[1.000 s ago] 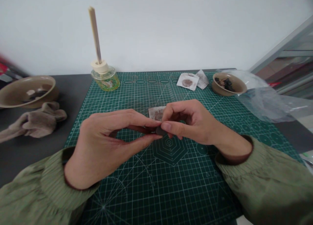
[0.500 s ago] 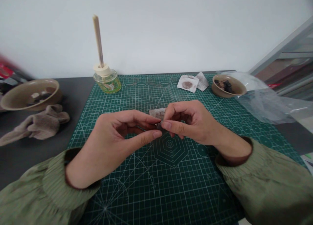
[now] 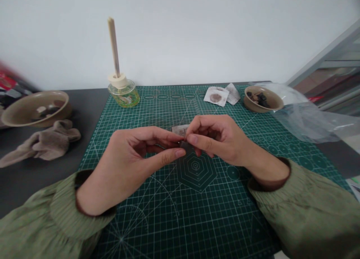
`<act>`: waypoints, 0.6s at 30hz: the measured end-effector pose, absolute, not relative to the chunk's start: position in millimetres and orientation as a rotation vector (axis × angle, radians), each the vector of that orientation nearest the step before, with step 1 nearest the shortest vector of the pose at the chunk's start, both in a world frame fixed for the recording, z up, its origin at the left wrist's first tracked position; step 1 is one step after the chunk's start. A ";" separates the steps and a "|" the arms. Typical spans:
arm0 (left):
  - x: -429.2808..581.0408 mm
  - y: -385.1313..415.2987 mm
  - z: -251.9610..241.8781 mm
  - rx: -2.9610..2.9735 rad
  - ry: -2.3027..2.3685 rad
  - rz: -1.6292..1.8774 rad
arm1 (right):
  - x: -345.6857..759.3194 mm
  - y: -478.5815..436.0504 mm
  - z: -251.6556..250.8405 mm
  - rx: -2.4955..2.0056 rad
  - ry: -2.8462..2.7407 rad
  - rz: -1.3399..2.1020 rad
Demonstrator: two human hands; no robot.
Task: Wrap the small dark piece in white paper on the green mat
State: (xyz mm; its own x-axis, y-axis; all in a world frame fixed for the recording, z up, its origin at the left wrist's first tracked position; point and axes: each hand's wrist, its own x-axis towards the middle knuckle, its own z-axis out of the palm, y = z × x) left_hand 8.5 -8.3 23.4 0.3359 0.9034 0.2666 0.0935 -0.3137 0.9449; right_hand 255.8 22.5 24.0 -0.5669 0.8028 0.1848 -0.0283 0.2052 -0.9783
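- a person's left hand [image 3: 132,159] and right hand [image 3: 222,139] meet over a green cutting mat [image 3: 197,214], both pinching one small dark piece [image 3: 185,145] between thumb and fingertips.
- a stained paper slip [image 3: 179,129] lies on the mat just behind the piece.
- a bowl [image 3: 261,107] of dark bits sits far right, a glass bottle [image 3: 123,95] back left.

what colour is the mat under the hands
The mat is dark green with a pale grid and hexagon markings; the head view shows it best.

Plain white wall [image 3: 197,34] behind dark grey table [image 3: 33,180], window frame [image 3: 323,51] at right.
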 end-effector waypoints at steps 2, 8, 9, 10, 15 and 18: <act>9.2 -9.9 25.6 1.632 0.935 1.096 | 256.3 22.7 22.7 -0.741 -1.754 1.440; 13.9 -12.2 32.7 1.515 1.028 1.045 | 256.8 23.1 20.5 -0.715 -1.727 1.442; 14.2 -11.9 32.9 1.518 1.028 1.046 | 256.5 23.0 20.9 -0.715 -1.725 1.449; 14.2 -11.5 32.9 1.521 1.027 1.050 | 256.0 23.0 21.3 -0.720 -1.729 1.456; 12.8 -11.3 31.8 1.516 1.015 1.045 | 254.7 24.1 22.0 -0.708 -1.759 1.431; 12.6 -12.3 31.4 1.509 1.008 1.046 | 255.0 24.7 21.5 -0.682 -1.750 1.417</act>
